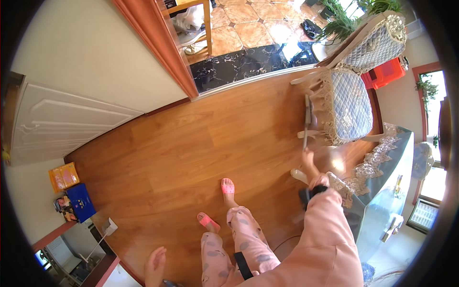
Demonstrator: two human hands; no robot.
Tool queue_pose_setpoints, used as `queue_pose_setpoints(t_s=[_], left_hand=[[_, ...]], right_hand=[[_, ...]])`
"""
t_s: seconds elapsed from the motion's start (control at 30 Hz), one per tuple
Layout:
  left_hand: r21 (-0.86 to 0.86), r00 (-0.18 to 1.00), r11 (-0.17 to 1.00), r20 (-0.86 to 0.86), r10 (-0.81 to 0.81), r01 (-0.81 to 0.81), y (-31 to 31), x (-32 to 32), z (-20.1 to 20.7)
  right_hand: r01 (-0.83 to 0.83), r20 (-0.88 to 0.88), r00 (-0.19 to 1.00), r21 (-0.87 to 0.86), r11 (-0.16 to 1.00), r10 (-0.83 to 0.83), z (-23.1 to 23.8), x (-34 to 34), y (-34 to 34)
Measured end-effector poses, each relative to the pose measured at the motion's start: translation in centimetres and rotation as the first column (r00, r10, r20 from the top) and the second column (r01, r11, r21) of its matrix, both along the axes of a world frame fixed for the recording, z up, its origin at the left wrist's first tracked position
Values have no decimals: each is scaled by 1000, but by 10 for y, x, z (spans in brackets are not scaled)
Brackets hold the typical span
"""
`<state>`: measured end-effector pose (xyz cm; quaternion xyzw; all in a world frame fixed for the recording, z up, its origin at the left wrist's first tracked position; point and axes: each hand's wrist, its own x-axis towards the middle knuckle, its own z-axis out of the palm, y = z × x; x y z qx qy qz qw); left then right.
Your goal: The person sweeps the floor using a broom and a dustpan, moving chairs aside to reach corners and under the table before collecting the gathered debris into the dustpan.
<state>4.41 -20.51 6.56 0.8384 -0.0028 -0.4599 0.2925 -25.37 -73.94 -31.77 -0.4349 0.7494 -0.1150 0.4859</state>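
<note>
My right hand [311, 165] reaches forward, fingers closed round the thin handle of a grey flat-headed floor tool [307, 112]. The tool's narrow head lies at the near left side of a chair [351, 105] with a blue quilted, lace-edged cover. Blur and distance keep me from telling the tool's exact kind. Low at the left, my left hand [155, 262] hangs open with nothing in it, above the wooden floor [167, 158]. A black band [315, 192] is on my right wrist. My feet, in pink slippers [228, 185], stand on the floor.
On the right stands a table [389, 191] under a blue lace-edged cloth. A black marble threshold [248, 64] leads to a tiled area with plants [342, 26]. A blue box [80, 203] and an orange package [64, 177] sit by the left wall. A thin cable [287, 240] crosses the floor.
</note>
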Motion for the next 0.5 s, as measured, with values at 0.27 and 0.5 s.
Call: queue_pose_setpoints(t_s=[0.27,0.5], left_hand=[[-153,992,980,-13,129,-129,37,-10,-43],[-233,984,956,-25,179,-179,79,-9,-32]], right_hand=[[-566,107,824,137,813,556,128,-8,307],[-781,211,609,325,533,765,164,45,438]])
